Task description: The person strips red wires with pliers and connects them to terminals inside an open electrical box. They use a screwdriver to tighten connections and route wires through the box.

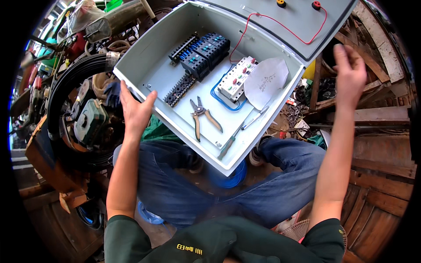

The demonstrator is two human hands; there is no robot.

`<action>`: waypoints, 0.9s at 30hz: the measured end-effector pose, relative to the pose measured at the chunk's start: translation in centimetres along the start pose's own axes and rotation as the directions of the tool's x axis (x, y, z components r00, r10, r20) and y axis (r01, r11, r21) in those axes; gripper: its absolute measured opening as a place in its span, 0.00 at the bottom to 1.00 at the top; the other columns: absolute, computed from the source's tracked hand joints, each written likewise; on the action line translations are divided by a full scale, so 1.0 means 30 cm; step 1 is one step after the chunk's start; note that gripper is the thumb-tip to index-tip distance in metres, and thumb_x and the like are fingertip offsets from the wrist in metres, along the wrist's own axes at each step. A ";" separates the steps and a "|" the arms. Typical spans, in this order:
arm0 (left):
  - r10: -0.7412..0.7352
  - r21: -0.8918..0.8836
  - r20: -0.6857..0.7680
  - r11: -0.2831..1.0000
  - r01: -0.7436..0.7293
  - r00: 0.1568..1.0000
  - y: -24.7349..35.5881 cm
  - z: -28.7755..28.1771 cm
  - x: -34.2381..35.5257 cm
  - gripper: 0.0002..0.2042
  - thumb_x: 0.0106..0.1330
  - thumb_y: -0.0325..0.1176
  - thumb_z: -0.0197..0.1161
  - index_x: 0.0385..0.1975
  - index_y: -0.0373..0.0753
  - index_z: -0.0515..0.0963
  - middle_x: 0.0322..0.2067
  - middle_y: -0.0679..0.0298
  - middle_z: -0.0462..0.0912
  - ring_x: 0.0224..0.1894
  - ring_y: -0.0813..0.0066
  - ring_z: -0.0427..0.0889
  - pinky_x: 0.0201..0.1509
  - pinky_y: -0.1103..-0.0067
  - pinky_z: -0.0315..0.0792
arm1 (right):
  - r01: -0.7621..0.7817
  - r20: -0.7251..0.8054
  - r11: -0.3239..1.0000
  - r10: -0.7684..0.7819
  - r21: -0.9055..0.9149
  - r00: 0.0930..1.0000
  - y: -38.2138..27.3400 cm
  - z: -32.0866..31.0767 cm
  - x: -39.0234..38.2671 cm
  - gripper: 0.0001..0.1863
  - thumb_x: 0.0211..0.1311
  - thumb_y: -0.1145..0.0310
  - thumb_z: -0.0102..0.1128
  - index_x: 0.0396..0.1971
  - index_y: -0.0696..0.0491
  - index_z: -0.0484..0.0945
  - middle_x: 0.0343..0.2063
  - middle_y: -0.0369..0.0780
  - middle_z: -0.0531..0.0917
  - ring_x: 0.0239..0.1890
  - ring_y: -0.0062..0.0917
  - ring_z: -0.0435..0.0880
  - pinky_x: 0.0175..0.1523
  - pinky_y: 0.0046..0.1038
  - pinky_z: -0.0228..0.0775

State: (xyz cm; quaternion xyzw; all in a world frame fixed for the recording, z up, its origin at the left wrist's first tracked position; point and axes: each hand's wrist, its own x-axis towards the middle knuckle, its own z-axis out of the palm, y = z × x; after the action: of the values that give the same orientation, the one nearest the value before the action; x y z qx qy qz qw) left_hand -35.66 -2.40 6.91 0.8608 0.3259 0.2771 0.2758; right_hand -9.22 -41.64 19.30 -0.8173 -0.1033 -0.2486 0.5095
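Note:
My left hand (135, 109) grips the left side of a grey electrical enclosure (131, 74). My right hand (350, 72) is raised just outside the open lid (289, 19), fingers loosely curled and apart, holding nothing. Inside lie black contactors (205, 55), white breakers (234, 79), terminal strips (179, 90), wire strippers (206, 120), a screwdriver (227, 147), a pen (254, 119) and a paper with a diagram (266, 81). A red wire (309, 43) runs from a button on the lid down into the box, and blue wire (230, 105) loops around the breakers.
A coil of black cable (66, 87), a green case (87, 120) and jumbled clutter fill the left. Wooden boards (372, 61) and mixed scrap are on the right. My jeans-clad legs (285, 166) straddle a coil of blue cable (230, 177) under the enclosure.

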 end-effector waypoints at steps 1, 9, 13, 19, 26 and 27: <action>-0.117 -0.268 0.102 0.953 0.141 0.988 0.042 0.021 -0.040 0.47 0.57 0.34 0.73 0.72 0.27 0.50 0.64 0.41 0.65 0.65 0.54 0.68 0.69 0.67 0.63 | -0.119 -0.051 0.992 0.116 -0.048 0.992 0.091 -0.046 0.132 0.35 0.59 0.49 0.74 0.53 0.64 0.76 0.45 0.39 0.83 0.46 0.20 0.79 0.49 0.24 0.71; -0.228 -0.511 0.163 0.813 0.280 0.960 0.102 0.082 -0.136 0.41 0.54 0.18 0.60 0.71 0.32 0.51 0.58 0.51 0.71 0.60 0.61 0.74 0.65 0.71 0.67 | -0.482 0.376 0.805 0.352 0.345 0.857 0.318 0.133 0.357 0.25 0.72 0.54 0.59 0.56 0.61 0.75 0.47 0.42 0.83 0.45 0.28 0.84 0.50 0.36 0.77; -0.236 -0.541 0.196 0.783 0.306 0.952 0.118 0.063 -0.116 0.40 0.50 0.15 0.51 0.70 0.30 0.55 0.56 0.50 0.74 0.55 0.62 0.78 0.61 0.72 0.72 | -0.351 0.383 0.904 0.243 0.243 0.891 0.302 0.073 0.322 0.21 0.74 0.56 0.56 0.51 0.61 0.77 0.42 0.40 0.85 0.39 0.26 0.86 0.42 0.33 0.82; -0.194 -0.516 0.262 0.800 0.307 0.946 0.115 0.000 -0.087 0.38 0.49 0.16 0.51 0.69 0.29 0.59 0.50 0.53 0.77 0.49 0.66 0.79 0.55 0.76 0.74 | -0.317 0.367 0.926 0.227 0.205 0.902 0.274 -0.104 0.203 0.19 0.74 0.59 0.57 0.50 0.61 0.75 0.42 0.40 0.84 0.35 0.24 0.86 0.37 0.28 0.82; -0.013 -0.473 0.248 0.871 0.133 0.969 0.098 -0.008 -0.014 0.40 0.47 0.16 0.52 0.70 0.27 0.60 0.56 0.52 0.76 0.55 0.66 0.77 0.63 0.78 0.68 | -0.382 0.298 0.869 0.292 0.313 0.909 0.307 -0.353 0.050 0.18 0.75 0.62 0.56 0.54 0.59 0.72 0.44 0.41 0.82 0.41 0.27 0.85 0.41 0.32 0.81; -0.017 -0.488 0.308 0.855 0.174 0.951 0.082 -0.001 0.013 0.39 0.47 0.16 0.52 0.69 0.27 0.61 0.55 0.53 0.76 0.56 0.67 0.76 0.63 0.78 0.67 | -0.380 0.288 0.868 0.293 0.320 0.912 0.286 -0.358 0.010 0.18 0.75 0.62 0.56 0.54 0.59 0.71 0.45 0.41 0.82 0.41 0.27 0.86 0.41 0.32 0.82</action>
State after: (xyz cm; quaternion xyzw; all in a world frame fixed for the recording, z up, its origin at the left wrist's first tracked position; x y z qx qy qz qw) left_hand -34.43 -3.70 8.64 0.7710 0.2393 0.2086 0.5521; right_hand -8.58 -55.09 16.59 -0.7351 -0.0617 -0.0351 0.6742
